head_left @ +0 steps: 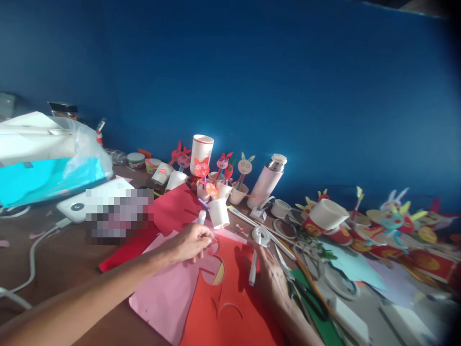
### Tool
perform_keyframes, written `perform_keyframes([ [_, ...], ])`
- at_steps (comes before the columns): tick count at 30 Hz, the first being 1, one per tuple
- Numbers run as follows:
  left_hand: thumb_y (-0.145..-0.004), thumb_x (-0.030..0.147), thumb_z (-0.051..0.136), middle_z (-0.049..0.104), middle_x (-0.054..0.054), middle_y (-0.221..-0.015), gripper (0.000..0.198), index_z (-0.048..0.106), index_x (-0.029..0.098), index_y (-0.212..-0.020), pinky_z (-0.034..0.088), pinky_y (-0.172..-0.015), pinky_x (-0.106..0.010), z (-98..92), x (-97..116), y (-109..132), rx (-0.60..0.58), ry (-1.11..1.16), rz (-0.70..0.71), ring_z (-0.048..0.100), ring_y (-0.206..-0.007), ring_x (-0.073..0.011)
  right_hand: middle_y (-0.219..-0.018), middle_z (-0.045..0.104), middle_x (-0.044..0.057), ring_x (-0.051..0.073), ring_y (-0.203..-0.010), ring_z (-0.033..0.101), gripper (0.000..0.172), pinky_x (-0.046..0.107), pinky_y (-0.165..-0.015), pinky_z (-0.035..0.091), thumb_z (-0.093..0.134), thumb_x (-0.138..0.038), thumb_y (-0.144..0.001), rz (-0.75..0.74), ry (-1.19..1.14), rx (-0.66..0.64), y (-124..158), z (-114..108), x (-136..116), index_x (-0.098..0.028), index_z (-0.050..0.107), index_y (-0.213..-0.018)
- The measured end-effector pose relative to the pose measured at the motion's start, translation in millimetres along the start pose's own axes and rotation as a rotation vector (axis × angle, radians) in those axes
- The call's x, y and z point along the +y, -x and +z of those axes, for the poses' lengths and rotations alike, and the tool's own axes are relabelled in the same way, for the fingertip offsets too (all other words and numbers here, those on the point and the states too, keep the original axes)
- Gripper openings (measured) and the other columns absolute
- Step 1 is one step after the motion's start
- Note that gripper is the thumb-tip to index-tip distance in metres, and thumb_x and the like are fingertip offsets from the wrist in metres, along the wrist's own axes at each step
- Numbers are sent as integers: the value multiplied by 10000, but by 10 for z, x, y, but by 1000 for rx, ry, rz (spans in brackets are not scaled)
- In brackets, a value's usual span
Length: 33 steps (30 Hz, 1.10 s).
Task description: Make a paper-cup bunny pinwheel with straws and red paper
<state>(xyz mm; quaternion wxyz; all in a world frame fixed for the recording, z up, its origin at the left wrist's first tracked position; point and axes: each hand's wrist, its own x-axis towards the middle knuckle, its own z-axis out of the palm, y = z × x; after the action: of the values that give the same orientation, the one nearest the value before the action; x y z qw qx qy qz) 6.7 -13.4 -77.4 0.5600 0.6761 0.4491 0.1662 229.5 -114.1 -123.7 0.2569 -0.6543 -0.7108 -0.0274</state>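
Observation:
My left hand (197, 243) is over the pink paper (158, 293), fingers pinched together; whatever is between them is too small to name. Just beyond it stands a small white-capped tube (202, 217). My right hand (271, 271) has its fingertips at a roll of white tape (261, 234), seemingly gripping its near side. Beside those fingers is a slim white stick (253, 270). Orange paper (234, 319) with curved cuts lies between my hands, and a round cut-out (213, 274) rests at its upper edge. A tilted white paper cup (219, 214) is just beyond.
Cups with paper animal faces (245, 166) stand along the blue wall beside a pink thermos (267, 181). Scissors (311, 298) and more decorated cups (392, 226) are on the right. At left are a white power bank (97, 197), its cable (34, 254) and a plastic bag (86, 144).

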Motion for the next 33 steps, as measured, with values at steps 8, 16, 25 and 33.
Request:
perform_keyframes([
  [8, -742, 217, 495, 623, -137, -969, 307, 479, 89, -1020, 434, -372, -191, 21, 72, 0, -99, 229, -99, 637, -549, -132, -1198, 567, 130, 278, -1112, 510, 680, 410, -900, 371, 485, -66, -649, -67, 79, -51, -131, 21, -106, -184, 383, -1311],
  [16, -733, 212, 496, 624, -106, -959, 234, 467, 120, -946, 424, -374, -189, 36, 31, -30, -112, 321, -164, 614, -517, -107, -1107, 601, 120, 280, -1061, 525, 558, 437, -907, 362, 472, -99, -707, -76, 127, -20, -131, 80, -78, -194, 438, -1256],
  [25, -709, 294, 502, 577, 13, -581, 145, 508, 155, -669, 323, -353, -188, 19, 61, -41, 90, 220, -89, 435, -369, -69, -1124, 587, 120, 280, -1011, 550, 672, 430, -845, 417, 435, -57, -605, -168, 5, 104, -44, 39, -13, -180, 395, -1264],
  [33, -699, 378, 599, 603, -16, -784, 303, 630, 159, -906, 410, -609, -222, -33, 242, 115, 176, -226, 289, 536, -669, -136, -1066, 572, 111, 262, -1025, 522, 592, 437, -883, 393, 432, -74, -719, -373, -1, 118, -19, 19, -36, -182, 347, -1294],
])
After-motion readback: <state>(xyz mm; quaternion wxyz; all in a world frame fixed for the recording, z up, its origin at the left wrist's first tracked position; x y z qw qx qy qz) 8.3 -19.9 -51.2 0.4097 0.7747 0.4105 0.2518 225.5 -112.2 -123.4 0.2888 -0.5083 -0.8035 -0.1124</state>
